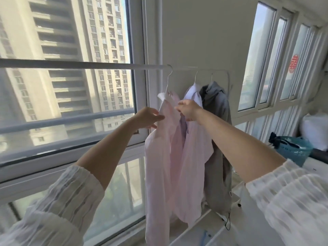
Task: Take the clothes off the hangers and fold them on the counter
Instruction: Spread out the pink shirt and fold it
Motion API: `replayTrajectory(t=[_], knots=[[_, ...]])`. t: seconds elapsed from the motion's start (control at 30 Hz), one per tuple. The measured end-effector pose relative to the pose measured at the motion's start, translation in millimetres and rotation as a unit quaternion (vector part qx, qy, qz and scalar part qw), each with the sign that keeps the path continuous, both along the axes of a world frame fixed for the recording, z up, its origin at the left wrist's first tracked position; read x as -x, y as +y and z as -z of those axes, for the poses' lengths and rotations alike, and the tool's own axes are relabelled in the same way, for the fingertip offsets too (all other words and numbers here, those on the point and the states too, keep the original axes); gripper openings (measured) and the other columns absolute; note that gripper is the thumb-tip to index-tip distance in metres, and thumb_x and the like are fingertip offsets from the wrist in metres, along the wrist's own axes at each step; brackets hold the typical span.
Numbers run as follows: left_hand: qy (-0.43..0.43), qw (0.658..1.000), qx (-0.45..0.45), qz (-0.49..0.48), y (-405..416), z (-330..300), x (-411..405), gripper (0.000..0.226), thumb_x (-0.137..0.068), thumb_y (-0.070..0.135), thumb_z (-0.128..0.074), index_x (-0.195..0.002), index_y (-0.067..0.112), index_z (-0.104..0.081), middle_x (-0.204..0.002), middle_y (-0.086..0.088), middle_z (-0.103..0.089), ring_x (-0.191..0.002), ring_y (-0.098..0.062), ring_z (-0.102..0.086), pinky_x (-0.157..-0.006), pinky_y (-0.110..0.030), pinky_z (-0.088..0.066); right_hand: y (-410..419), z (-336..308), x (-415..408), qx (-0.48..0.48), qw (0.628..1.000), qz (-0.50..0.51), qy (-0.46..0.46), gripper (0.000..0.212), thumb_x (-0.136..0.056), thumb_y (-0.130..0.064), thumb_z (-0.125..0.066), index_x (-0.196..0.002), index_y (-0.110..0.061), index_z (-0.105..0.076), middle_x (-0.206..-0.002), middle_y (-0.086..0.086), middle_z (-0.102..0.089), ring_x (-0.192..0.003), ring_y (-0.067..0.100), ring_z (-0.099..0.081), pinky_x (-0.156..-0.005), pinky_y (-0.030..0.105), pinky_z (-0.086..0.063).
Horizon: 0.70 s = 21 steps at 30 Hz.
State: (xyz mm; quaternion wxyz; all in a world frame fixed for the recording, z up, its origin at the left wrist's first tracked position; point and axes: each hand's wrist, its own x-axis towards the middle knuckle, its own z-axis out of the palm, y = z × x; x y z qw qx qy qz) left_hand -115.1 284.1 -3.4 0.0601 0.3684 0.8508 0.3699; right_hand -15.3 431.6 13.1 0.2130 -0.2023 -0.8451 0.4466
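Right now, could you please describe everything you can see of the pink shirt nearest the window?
The pink shirt is pale, thin, light-looking fabric with a white collar, hanging long and loose from a wire hanger hooked on the rail. It is the leftmost of three garments, its front open and overlapping the lilac shirt beside it. The left hand pinches its left front edge near the shoulder; the right hand holds the opposite edge below the collar.

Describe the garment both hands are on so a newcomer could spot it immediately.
Find the long white rail running across the big window. Three hangers hang near its right end; the pale pink shirt is on the leftmost one. Unlike the grey garment at the far right, the left hand and right hand grip it.
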Motion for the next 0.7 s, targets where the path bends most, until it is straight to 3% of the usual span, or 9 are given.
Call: replayTrajectory(t=[0.07,0.13,0.2,0.23,0.33,0.4,0.5,0.6,0.7], knots=[[-0.003,1.000,0.030,-0.007,18,-4,-3,0.032,-0.093,0.038,-0.056,-0.104,0.009,-0.063,-0.095,-0.005,-0.066,-0.076,-0.015,-0.065,-0.078,-0.033,-0.055,17,-7,19,0.017,1.000,-0.022,0.000,0.038,-0.094,-0.031,-0.052,-0.129,-0.014,-0.054,-0.097,0.001,-0.055,-0.087,0.020,-0.052,-0.067,0.029,-0.042],[-0.022,0.999,0.040,-0.025,32,-6,-6,0.046,-0.092,0.044,-0.053,-0.109,0.003,-0.064,-0.101,-0.013,-0.066,-0.086,-0.022,-0.063,-0.084,-0.037,-0.055,25,-14,33,0.037,0.999,-0.039,0.005,0.045,-0.094,-0.040,-0.051,-0.133,-0.018,-0.051,-0.104,-0.001,-0.054,-0.095,0.022,-0.055,-0.074,0.033,-0.046],[-0.030,0.998,0.025,-0.051,49,-10,-10,0.049,-0.092,0.046,-0.053,-0.109,0.002,-0.065,-0.102,-0.016,-0.068,-0.089,-0.026,-0.065,-0.085,-0.039,-0.056,36,-25,49,0.033,0.998,-0.057,-0.006,0.047,-0.090,-0.049,-0.052,-0.128,-0.020,-0.053,-0.107,-0.001,-0.053,-0.098,0.023,-0.057,-0.077,0.035,-0.050],[-0.033,0.997,0.019,-0.060,56,-11,-13,0.049,-0.092,0.046,-0.053,-0.110,0.001,-0.065,-0.103,-0.017,-0.068,-0.091,-0.028,-0.067,-0.085,-0.040,-0.057,40,-28,56,0.032,0.997,-0.066,-0.018,0.042,-0.089,-0.049,-0.054,-0.122,-0.022,-0.053,-0.105,-0.001,-0.054,-0.093,0.022,-0.057,-0.071,0.033,-0.050],[-0.065,0.995,0.014,-0.069,72,-8,-17,0.055,-0.089,0.052,-0.054,-0.114,0.004,-0.062,-0.099,-0.013,-0.067,-0.087,-0.026,-0.067,-0.082,-0.039,-0.057,47,-26,71,0.045,0.992,-0.102,-0.067,0.022,-0.091,-0.034,-0.058,-0.106,-0.021,-0.052,-0.089,0.002,-0.057,-0.071,0.017,-0.056,-0.053,0.027,-0.046],[-0.089,0.993,-0.007,-0.082,75,-4,-21,0.062,-0.079,0.057,-0.059,-0.114,0.006,-0.062,-0.094,-0.008,-0.065,-0.083,-0.022,-0.065,-0.081,-0.039,-0.055,54,-20,84,0.059,0.987,-0.139,-0.060,0.021,-0.090,-0.019,-0.059,-0.107,-0.023,-0.047,-0.081,0.002,-0.057,-0.065,0.016,-0.056,-0.048,0.025,-0.044],[-0.086,0.989,-0.039,-0.117,72,4,-21,0.038,-0.088,0.035,-0.056,-0.110,0.006,-0.065,-0.099,-0.014,-0.067,-0.083,-0.024,-0.063,-0.082,-0.041,-0.055,55,-14,93,0.089,0.979,-0.181,-0.023,0.024,-0.089,-0.010,-0.057,-0.104,-0.023,-0.044,-0.075,0.000,-0.057,-0.064,0.014,-0.057,-0.048,0.027,-0.046],[-0.066,0.984,-0.039,-0.162,66,10,-24,0.031,-0.093,0.026,-0.049,-0.110,0.005,-0.064,-0.093,-0.013,-0.063,-0.079,-0.023,-0.060,-0.075,-0.038,-0.054,50,-5,102,0.097,0.974,-0.206,0.004,0.023,-0.090,-0.011,-0.059,-0.101,-0.022,-0.041,-0.081,0.002,-0.059,-0.080,0.021,-0.063,-0.063,0.035,-0.055],[-0.032,0.979,-0.004,-0.199,55,10,-25,0.027,-0.095,0.020,-0.043,-0.108,0.009,-0.063,-0.081,-0.008,-0.061,-0.063,-0.019,-0.056,-0.051,-0.024,-0.047,38,0,113,0.105,0.969,-0.223,0.015,0.027,-0.088,-0.015,-0.063,-0.101,-0.019,-0.040,-0.095,0.007,-0.062,-0.100,0.027,-0.063,-0.085,0.043,-0.055]])
